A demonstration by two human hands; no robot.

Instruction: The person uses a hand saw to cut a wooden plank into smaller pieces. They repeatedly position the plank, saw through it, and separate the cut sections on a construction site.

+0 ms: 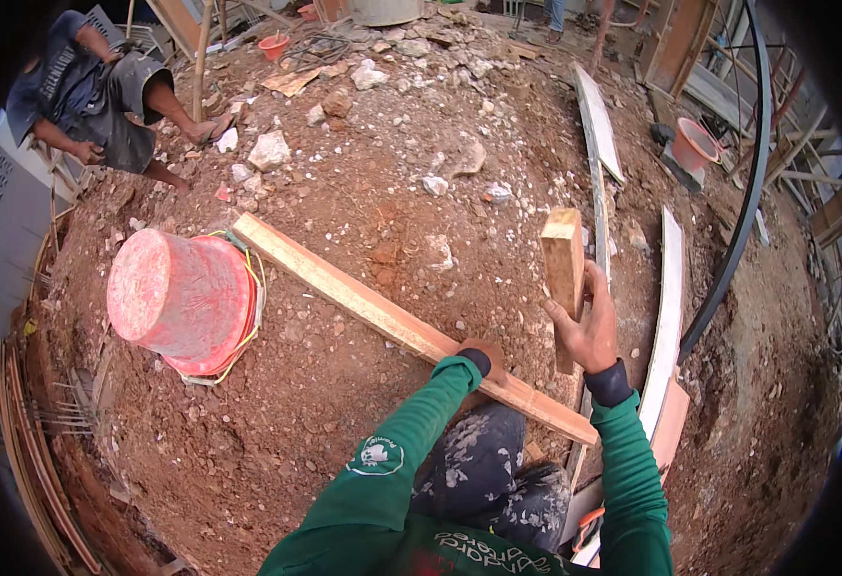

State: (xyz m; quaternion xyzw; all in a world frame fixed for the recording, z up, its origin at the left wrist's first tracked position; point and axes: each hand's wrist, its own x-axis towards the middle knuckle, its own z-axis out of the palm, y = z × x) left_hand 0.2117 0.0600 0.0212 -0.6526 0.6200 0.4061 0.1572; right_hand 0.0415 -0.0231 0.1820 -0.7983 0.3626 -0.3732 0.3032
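Observation:
A long, pale wooden beam (373, 309) slants across the space before my knees, its far end close to the upturned bucket. My left hand (485, 358) is closed over it near its close end, with most of the fingers hidden. In my right hand (590, 322) is a short wooden block (563, 259), gripped between thumb and fingers and held roughly upright. The block is above the ground, to the right of the beam, and its lower end shows below my thumb.
An upturned red bucket (186, 300) stands on the rubble-strewn soil (296, 413) at left. White-edged boards (669, 307) and a dark curved pipe (743, 216) run along the right. Another person (95, 91) sits far left. A small bucket (696, 144) stands far right.

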